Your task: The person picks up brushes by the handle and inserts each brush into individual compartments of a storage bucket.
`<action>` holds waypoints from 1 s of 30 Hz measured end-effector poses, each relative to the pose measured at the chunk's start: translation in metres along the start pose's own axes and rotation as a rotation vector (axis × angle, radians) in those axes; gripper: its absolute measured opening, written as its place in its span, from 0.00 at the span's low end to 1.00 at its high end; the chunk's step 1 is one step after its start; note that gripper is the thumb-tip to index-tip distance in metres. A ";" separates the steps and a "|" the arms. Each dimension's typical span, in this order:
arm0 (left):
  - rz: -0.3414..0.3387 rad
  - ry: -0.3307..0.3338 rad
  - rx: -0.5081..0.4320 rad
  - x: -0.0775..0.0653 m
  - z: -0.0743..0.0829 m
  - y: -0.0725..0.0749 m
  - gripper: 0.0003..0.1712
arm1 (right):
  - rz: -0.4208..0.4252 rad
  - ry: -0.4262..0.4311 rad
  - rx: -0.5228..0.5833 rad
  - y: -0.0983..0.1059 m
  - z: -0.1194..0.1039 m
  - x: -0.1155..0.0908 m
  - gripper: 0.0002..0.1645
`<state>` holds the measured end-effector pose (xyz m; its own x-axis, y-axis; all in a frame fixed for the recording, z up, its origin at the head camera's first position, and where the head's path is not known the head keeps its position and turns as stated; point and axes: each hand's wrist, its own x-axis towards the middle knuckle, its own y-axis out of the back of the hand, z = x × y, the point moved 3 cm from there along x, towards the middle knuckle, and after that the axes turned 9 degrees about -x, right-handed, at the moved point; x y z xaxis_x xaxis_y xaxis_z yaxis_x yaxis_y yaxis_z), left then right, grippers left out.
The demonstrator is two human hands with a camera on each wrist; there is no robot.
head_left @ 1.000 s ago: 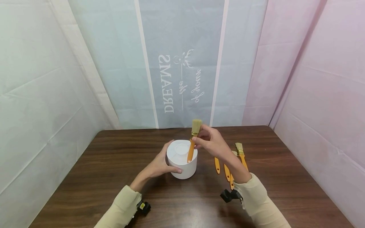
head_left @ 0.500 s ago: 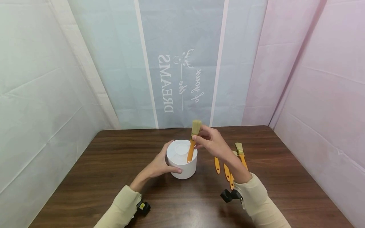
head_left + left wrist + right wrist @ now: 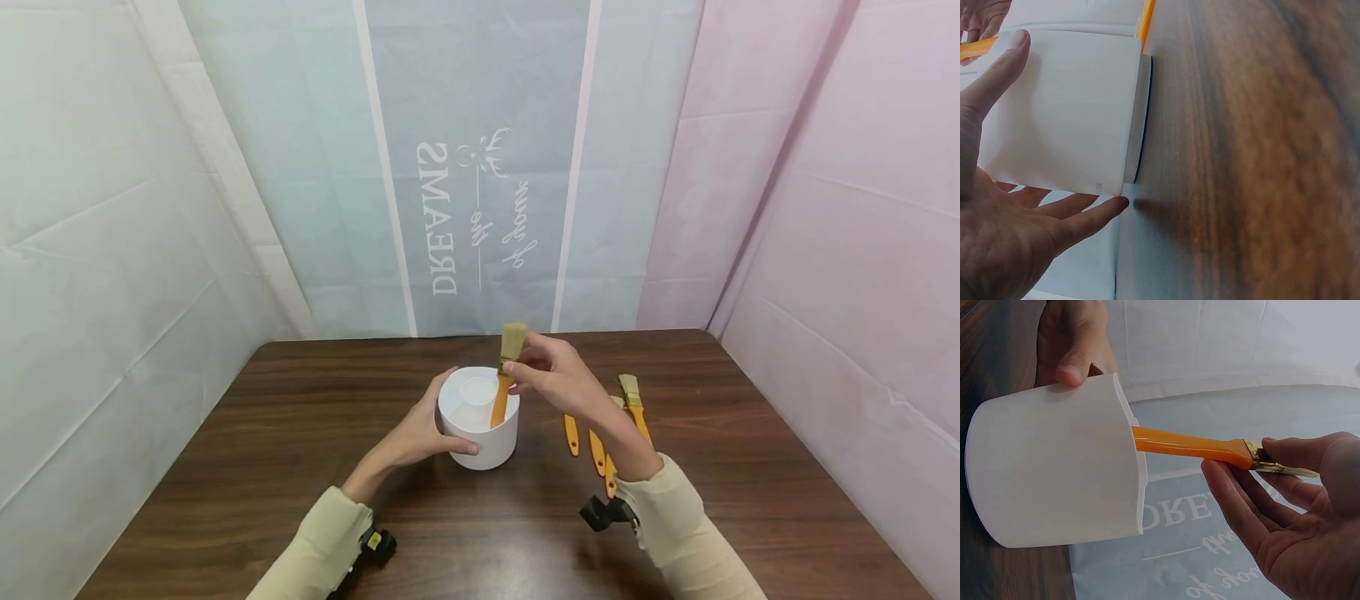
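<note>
Brush (image 3: 501, 402): handle-down in white holder (image 3: 497, 452), mid-frame; inserting, apparently.
Right hand (image 3: 561, 380): pinches brush neck; next move likely calls for release.
Left hand (image 3: 414, 433): clasps holder.

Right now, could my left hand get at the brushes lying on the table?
Probably not easily: your left hand grips the white container, which stands between it and the loose brushes, and your right forearm partly covers them in the head view. You'd likely need to let go.
</note>
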<state>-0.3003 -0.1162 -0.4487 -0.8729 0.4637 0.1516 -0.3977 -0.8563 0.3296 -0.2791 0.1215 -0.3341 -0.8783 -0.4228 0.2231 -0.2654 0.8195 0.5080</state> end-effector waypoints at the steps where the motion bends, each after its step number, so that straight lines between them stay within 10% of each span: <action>1: -0.001 0.000 -0.002 0.000 0.000 0.000 0.76 | -0.003 0.001 -0.002 0.000 0.000 0.000 0.23; 30: 0.005 0.001 0.000 -0.001 0.001 0.000 0.74 | -0.031 0.004 -0.043 -0.002 0.001 0.001 0.20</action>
<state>-0.2993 -0.1164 -0.4479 -0.8753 0.4589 0.1526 -0.3928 -0.8587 0.3291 -0.2796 0.1194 -0.3358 -0.8684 -0.4492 0.2101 -0.2749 0.7887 0.5500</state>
